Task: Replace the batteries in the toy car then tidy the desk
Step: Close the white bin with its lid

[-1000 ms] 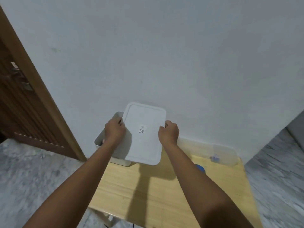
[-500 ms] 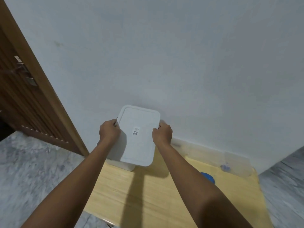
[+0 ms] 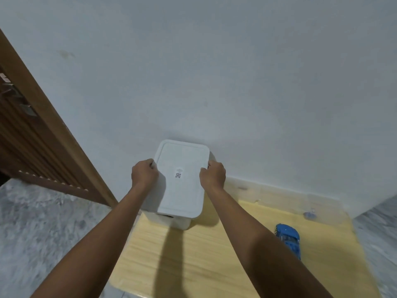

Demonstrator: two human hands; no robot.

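Observation:
A white rectangular lid with a small QR sticker lies over a white storage box at the back left of the wooden desk, against the wall. My left hand grips the lid's left edge and my right hand grips its right edge. The box interior is hidden under the lid. A blue toy car sits on the desk to the right, partly behind my right forearm.
A clear plastic container stands along the wall at the desk's back right, with a small blue object inside. A wooden door frame runs down the left. Grey marble floor surrounds the desk.
The lid has come down from a raised, tilted position onto the box, covering its opening. The view has tilted down, bringing the blue toy car into sight.

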